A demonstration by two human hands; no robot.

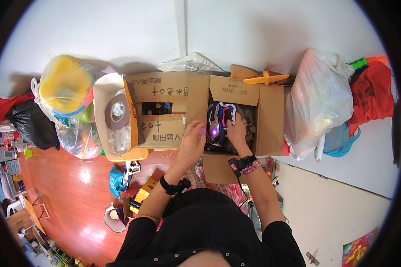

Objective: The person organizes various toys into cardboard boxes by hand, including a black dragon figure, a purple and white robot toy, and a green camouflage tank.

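Observation:
My right hand [236, 133] reaches into an open cardboard box [270, 120]. Its fingers and thumb grip the right edge of a blue, white and black plastic toy [224, 111] with red trim. On the toy's rounded grey part glows a purple light [214, 132]. My left hand [192, 140] holds nothing; its fingers are loosely spread at the raised left flap [197, 100], and whether they touch it I cannot tell. Beneath the toy, the inside of the box is dark, with some greyish pieces showing to the right.
Left of the box stand another cardboard carton [163, 130] and an orange-and-white box [100, 116] holding a roll of tape [117, 111]. Filled plastic bags [320, 96] crowd the right; more bags [65, 90] sit far left. An orange toy propeller [266, 78] lies behind the box. Below right is a pale door [320, 207].

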